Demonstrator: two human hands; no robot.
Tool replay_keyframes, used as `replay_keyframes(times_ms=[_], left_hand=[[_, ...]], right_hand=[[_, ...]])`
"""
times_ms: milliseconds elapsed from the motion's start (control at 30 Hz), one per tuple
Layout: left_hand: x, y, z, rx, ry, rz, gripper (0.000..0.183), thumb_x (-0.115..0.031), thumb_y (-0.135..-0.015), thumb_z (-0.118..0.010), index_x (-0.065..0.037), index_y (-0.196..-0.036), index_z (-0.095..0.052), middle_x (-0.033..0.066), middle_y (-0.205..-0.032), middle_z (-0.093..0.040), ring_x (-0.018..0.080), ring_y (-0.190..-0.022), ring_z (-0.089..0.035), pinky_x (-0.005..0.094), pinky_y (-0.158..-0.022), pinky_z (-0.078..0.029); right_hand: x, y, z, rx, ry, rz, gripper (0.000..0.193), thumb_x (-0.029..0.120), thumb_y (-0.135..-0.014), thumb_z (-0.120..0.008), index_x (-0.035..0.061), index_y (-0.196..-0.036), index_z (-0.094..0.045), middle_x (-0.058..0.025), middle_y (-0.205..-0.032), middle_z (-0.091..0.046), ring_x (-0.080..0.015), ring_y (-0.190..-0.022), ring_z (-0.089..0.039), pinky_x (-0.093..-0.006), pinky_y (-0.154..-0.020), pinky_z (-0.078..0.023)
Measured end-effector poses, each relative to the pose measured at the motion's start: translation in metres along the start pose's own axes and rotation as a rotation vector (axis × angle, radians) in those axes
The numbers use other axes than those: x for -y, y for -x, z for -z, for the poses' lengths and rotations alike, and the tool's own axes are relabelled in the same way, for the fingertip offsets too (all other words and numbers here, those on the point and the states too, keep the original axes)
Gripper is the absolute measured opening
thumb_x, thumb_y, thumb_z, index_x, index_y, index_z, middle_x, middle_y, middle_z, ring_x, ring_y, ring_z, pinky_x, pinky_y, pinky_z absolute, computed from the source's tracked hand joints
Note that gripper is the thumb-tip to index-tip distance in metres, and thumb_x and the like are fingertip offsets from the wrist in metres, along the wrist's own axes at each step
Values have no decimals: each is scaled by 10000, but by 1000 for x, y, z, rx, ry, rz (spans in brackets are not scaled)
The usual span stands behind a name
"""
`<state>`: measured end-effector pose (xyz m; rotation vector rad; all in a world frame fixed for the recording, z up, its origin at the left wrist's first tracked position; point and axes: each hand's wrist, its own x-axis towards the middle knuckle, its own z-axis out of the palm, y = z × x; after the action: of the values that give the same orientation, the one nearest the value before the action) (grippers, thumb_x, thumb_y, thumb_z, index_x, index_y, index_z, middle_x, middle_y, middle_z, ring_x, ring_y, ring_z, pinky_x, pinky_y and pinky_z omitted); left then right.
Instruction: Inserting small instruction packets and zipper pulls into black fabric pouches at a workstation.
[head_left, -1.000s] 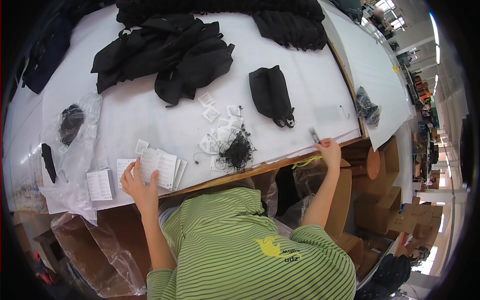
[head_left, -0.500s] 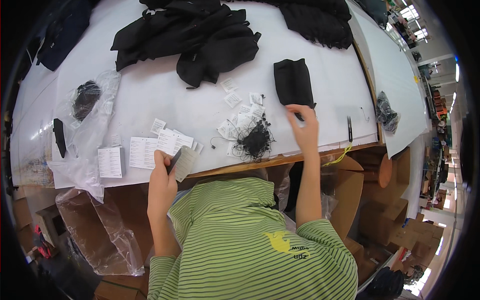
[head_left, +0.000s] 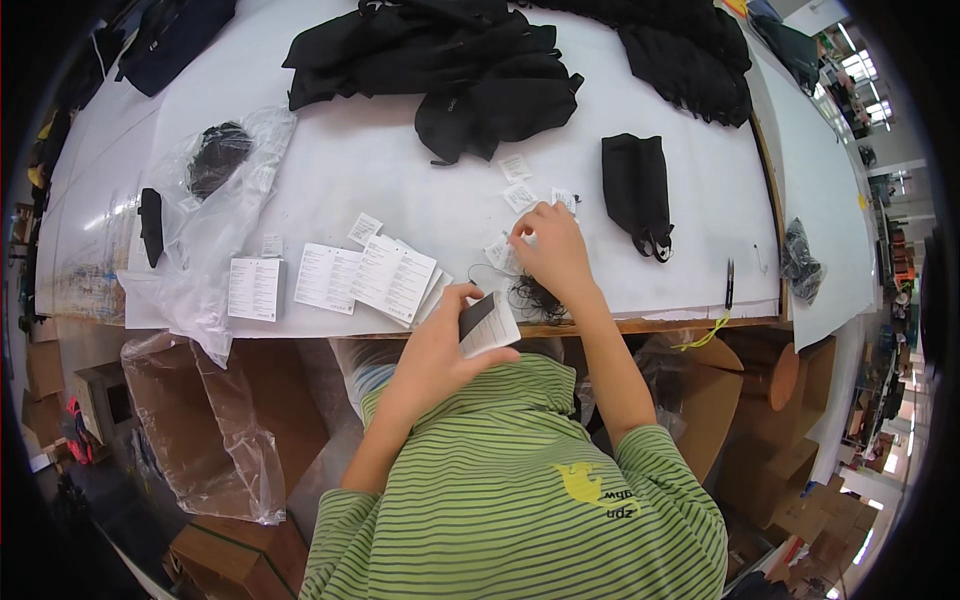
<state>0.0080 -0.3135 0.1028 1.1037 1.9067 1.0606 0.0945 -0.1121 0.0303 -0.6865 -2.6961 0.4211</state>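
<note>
Held in my left hand (head_left: 440, 345), just past the table's front edge, is a hang tag (head_left: 494, 326) with a dark face and a printed white face. My right hand (head_left: 556, 252) reaches over a heap of small white labels (head_left: 502, 252), fingertips bent down together among them. Whatever they pinch is too small to make out. Under that wrist lies a tangle of black tag strings (head_left: 536, 300), partly hidden. Right of it rests a small black fabric pouch (head_left: 636, 190), with looped cord at its lower end.
Printed white cards (head_left: 394, 278) lie fanned at the front edge beside a card stack (head_left: 254, 290). Clear plastic wrap (head_left: 222, 245) covers the left. Black garments (head_left: 440, 60) are piled at the back. A pen-like tool (head_left: 730, 284) with yellow cord lies right, and cardboard boxes (head_left: 700, 400) stand below.
My right hand has left the black pouch and moved left to the small labels. My left hand has shifted right, off the fanned cards, with the hang tag. The view has shifted slightly.
</note>
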Motion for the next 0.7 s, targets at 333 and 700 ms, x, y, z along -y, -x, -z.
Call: replay_keyframes(times_ms=[333,700], left_hand=[[1,-12,-9,-351,247,-247,177,-14,-848,-633,7,-996,-537,69,-940,-614,135,-801,-569,237,-724,-442],[-1,-8,-12,-481,160,-208,163,-11,-791,-690,-7,-945,-637,61,-785,-621,144,-686,-568,245,-634,-442]], right_hand=[[71,32,70,-65,-1095,-326,63,43,-837,-637,30,-852,-577,30,-619,-517,-13,-548,-422,-192,-501,-324],[92,38,81,-41,-765,-255,90,62,-776,-676,52,-825,-601,18,-529,-325,-60,-462,-288,-231,-442,-265]])
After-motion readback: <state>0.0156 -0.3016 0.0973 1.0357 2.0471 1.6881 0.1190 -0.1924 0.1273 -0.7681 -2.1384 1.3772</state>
